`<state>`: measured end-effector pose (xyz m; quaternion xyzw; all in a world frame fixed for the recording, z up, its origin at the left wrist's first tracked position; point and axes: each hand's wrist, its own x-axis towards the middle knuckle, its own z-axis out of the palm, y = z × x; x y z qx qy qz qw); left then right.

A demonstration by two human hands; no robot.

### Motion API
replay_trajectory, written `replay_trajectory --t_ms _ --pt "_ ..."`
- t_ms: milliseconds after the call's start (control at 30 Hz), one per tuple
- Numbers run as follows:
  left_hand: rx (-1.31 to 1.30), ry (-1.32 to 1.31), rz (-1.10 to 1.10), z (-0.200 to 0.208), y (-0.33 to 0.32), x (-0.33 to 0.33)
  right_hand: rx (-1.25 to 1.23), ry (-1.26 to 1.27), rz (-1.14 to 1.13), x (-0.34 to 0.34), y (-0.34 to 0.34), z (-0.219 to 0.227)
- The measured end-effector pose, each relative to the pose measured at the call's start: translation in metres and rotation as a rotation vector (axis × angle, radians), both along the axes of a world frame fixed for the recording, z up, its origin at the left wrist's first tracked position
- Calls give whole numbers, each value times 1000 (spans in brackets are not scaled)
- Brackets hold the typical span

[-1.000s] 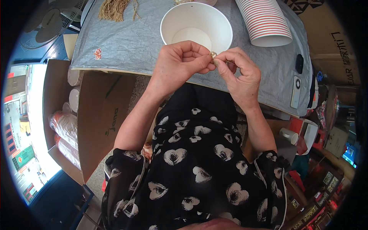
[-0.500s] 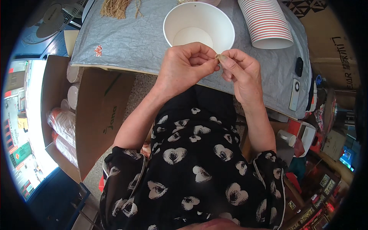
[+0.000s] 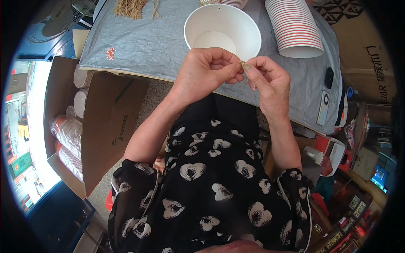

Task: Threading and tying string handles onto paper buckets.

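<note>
Between my fingertips is a short piece of tan twine [image 3: 242,63], looking knotted or looped; its exact form is too small to tell. My left hand [image 3: 209,71] pinches it between thumb and forefinger, the other fingers curled. My right hand [image 3: 270,80] meets it from the other side, thumb pressed to forefinger, with a thin end hanging below. Just beyond both hands a white paper bucket [image 3: 249,31] lies tipped, its open mouth facing me and a small hole near its far rim. My hands overlap its near edge in the picture.
A bundle of tan twine [image 3: 128,8] lies at the far left of the grey-covered table [image 3: 143,46]. Stacked paper buckets [image 3: 295,25] lie at the far right. A black object [image 3: 328,77] and a white device [image 3: 324,108] sit by the right edge. An open cardboard box [image 3: 114,126] stands left, holding wrapped cups.
The twine between my fingertips shows more plainly, and a thin end now hangs under my right fingers. My right hand has shifted very slightly; the whole view has moved a little.
</note>
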<state>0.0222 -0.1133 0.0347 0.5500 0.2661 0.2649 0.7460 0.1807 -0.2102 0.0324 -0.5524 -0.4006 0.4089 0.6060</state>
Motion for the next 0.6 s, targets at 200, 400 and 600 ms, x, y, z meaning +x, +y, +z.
replay_trajectory --t_ms 200,400,600 --pt "100 54 1 0 -2 0 -37 24 8 4 1 -1" --pt "138 40 -6 -1 -3 1 -23 -27 -19 1 2 -1" --pt "137 37 -35 -1 1 0 -136 98 35 12 2 6"
